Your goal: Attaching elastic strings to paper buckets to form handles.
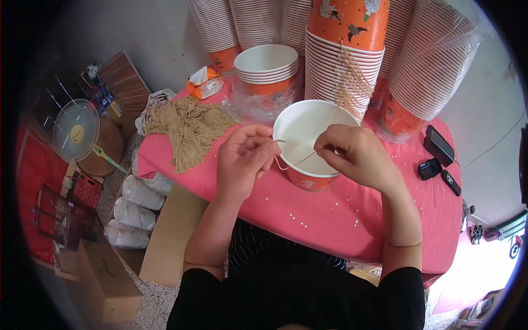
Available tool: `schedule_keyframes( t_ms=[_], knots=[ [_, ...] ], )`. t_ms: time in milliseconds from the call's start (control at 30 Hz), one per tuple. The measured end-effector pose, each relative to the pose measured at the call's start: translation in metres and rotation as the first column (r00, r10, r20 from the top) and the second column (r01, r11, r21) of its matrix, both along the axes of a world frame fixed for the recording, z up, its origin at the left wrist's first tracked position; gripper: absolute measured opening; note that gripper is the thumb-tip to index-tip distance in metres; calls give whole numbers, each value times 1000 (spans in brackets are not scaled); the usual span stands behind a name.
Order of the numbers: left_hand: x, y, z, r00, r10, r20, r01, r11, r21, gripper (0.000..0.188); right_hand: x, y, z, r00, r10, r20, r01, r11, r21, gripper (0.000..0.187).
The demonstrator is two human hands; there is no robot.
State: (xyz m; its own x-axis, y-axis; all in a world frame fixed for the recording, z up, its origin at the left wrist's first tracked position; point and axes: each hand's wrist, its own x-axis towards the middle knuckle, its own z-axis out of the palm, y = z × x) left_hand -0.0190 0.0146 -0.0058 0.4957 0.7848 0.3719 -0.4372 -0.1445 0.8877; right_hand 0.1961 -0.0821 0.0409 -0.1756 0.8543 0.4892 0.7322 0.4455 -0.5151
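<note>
Near the table's front edge, the orange paper bucket point(309, 144) sits between both hands. Left hand point(242, 159) and right hand point(357, 157) each pinch the tan string point(301, 159) tight. Tugging too hard could tear the rim or tip it off the pink tablecloth point(308, 214).

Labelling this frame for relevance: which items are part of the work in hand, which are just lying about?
In use: left hand and right hand pinching a tan string across the open paper bucket; tan string bundle; stacked orange paper buckets.

Lying about: desk fan, phone, car key fob, cardboard box.
</note>
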Motion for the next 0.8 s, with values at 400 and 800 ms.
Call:
schedule_keyframes(
  t_ms=[400, 800],
  knots=[
    [12, -17, 13, 936, 3, -353, 38, 993, 109, 13, -7, 0, 3, 994, 105, 39, -112, 953, 283, 8],
    [11, -17, 13, 917, -164, -362, 176, 984, -1, 14, -6, 10, -10, 996, 79, -42, -63, 951, 303, 14]
  ],
)
